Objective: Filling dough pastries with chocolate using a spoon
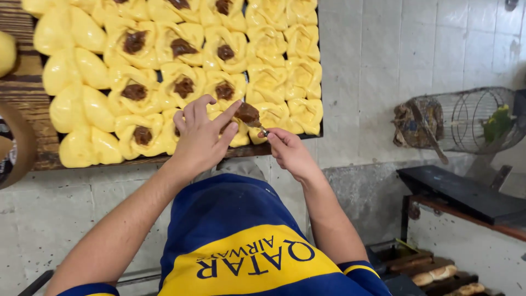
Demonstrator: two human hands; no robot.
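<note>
A dark baking tray [285, 146] holds rows of yellow dough pieces [82, 71]; several have a dab of brown filling [135, 41] in the middle, others at the right [302, 72] show none. My right hand [289, 152] grips a small spoon [257, 125] loaded with brown filling [247, 113], held over the tray's near edge. My left hand [201, 136] rests on a dough piece there, its index finger touching the filling on the spoon.
The tray lies on a wooden board [22, 87] over a pale tiled surface [405, 66]. A wire basket [466, 120] lies at the right. A dark shelf [466, 194] and bread rolls [438, 273] sit at the lower right. A brown round container [16, 145] is at the left edge.
</note>
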